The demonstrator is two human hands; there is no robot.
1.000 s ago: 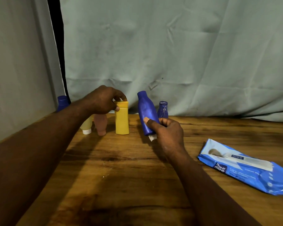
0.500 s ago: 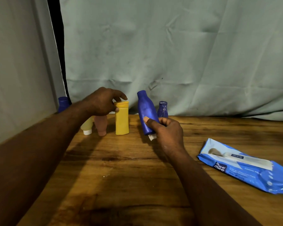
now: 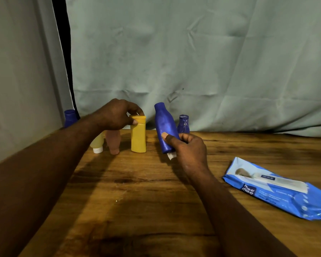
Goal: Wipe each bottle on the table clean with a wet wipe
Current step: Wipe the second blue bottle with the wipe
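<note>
My right hand [image 3: 190,151] grips the lower part of a tall blue bottle [image 3: 163,125], tilted left, with a bit of white wet wipe [image 3: 171,156] showing under my fingers. My left hand [image 3: 117,115] pinches the cap of an upright yellow bottle [image 3: 138,138] standing on the wooden table [image 3: 137,191]. Below that hand stand a pink bottle [image 3: 113,141] and a pale yellow bottle with a white cap [image 3: 97,143], both cap down. A small blue bottle [image 3: 183,123] stands behind my right hand. Another blue bottle [image 3: 70,117] is partly hidden behind my left forearm.
A blue pack of wet wipes [image 3: 278,190] lies flat on the table at the right. A pale green cloth [image 3: 193,62] hangs along the back of the table, and a grey wall [image 3: 17,80] borders the left side.
My left hand opened off the yellow bottle's cap half a second ago and now pinches it again. My right hand and the tall blue bottle have hardly moved.
</note>
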